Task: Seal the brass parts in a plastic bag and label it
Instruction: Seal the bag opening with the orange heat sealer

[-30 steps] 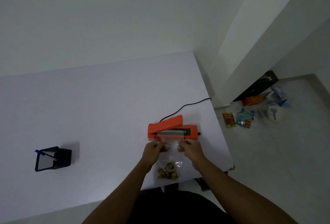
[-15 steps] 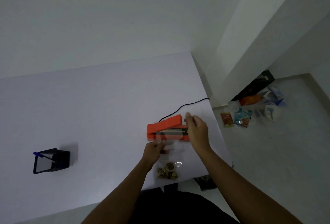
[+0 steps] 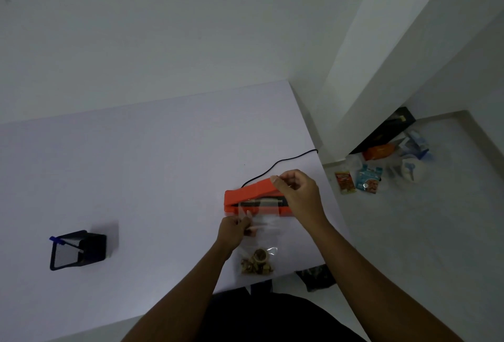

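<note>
Nearest the worktop's (image 3: 136, 178) front edge, the brass parts (image 3: 256, 262) lie heaped in the bottom of a clear bag (image 3: 259, 235), which stretches away from the person with its open top laid over the sealing strip of the orange sealer (image 3: 253, 200). The left hand (image 3: 234, 230) is closed on the bag, pinching its left side just short of the sealer. The right hand (image 3: 297, 194) is curled over the raised right end of the sealer's lid, thumb and forefinger pinched at its tip; whether they actually grip the lid cannot be told. The lid stands tilted up, hinged at the left. A black cord (image 3: 275, 164) runs from behind the sealer to the worktop's right edge. Far to the left sits a black mesh holder (image 3: 76, 249) with a blue pen (image 3: 56, 240) in it. Beyond the worktop, on the floor at right, packets (image 3: 357, 179) lie scattered near a wall corner.
</note>
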A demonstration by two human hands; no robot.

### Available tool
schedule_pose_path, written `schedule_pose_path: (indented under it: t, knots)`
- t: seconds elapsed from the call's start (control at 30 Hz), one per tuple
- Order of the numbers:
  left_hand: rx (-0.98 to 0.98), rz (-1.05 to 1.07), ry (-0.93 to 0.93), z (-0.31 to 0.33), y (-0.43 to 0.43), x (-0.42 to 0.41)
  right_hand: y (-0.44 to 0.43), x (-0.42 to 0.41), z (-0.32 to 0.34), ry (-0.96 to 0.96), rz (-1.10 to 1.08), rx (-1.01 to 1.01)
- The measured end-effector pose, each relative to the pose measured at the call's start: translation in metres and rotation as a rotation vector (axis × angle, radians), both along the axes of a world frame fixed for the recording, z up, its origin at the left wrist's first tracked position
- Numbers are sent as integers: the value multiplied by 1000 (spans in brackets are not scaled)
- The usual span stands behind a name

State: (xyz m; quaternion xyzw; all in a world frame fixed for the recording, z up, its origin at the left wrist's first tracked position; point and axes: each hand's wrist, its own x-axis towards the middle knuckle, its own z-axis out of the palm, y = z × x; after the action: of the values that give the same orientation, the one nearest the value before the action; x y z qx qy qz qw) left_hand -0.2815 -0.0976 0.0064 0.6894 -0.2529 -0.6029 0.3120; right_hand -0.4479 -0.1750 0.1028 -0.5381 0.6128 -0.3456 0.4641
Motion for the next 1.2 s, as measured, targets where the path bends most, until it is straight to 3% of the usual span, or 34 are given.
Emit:
schedule_pose_path:
  t: [1.2]
  knots:
    - [28, -21, -31, -27, -3, -2, 10, -42, -82, 143, -200, 228]
